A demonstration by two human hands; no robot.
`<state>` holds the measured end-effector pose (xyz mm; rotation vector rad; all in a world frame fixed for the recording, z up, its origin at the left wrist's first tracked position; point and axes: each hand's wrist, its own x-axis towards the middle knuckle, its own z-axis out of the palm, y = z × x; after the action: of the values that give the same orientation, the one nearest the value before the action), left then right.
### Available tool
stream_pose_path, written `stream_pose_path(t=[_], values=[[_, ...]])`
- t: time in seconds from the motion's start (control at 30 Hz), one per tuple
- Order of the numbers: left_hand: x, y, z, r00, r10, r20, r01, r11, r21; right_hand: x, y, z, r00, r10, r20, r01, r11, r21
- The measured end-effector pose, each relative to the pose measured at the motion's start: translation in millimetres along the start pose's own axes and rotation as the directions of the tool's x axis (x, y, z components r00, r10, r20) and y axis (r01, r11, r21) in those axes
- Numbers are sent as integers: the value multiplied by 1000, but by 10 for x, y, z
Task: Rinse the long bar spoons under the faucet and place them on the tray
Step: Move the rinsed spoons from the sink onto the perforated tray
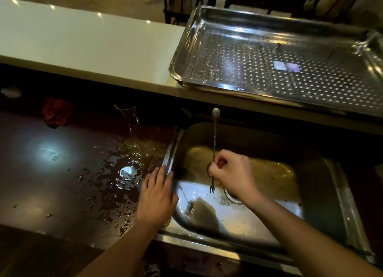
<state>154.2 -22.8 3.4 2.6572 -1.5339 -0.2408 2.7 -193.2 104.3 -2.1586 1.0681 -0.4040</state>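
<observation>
Spoon (214, 135) — upright over the sink (207, 225), bowl up, fork end down, pinched mid-shaft by the right hand (232, 173). Left hand (156, 196) — flat, fingers straight, on the sink's left rim. Tray (228, 55) at the white counter's (83, 44) right end.

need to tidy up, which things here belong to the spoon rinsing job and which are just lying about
Job: bar spoon pinched in right hand; sink; tray; thin spoons already on tray; left hand resting on sink rim.
Lying about: glass; red cloth; puddle.
</observation>
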Motion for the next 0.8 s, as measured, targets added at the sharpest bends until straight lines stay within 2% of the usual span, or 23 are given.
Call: stream_pose_path(t=[0.17,0.3,0.43,0.57,0.8], values=[[-19,-7,-14,1000,22,-14,-23,999,-28,38,-362,-747,973,-114,-201,118,993,8],[-24,-12,-18,999,31,-34,-32,999,-32,227,-557,-1423,954,-59,-295,101,987,128],[-29,-6,-17,999,24,-36,-26,999,-46,623,-606,-2088,960,49,-275,22,968,249],[-29,0,-56,1000,19,-23,-20,999,-50,1033,-572,-2545,954,216,-209,-138,933,334],[-22,-3,-78,1000,6,8,-5,1000,-31,1474,-291,-2754,899,394,-193,-340,903,263]])
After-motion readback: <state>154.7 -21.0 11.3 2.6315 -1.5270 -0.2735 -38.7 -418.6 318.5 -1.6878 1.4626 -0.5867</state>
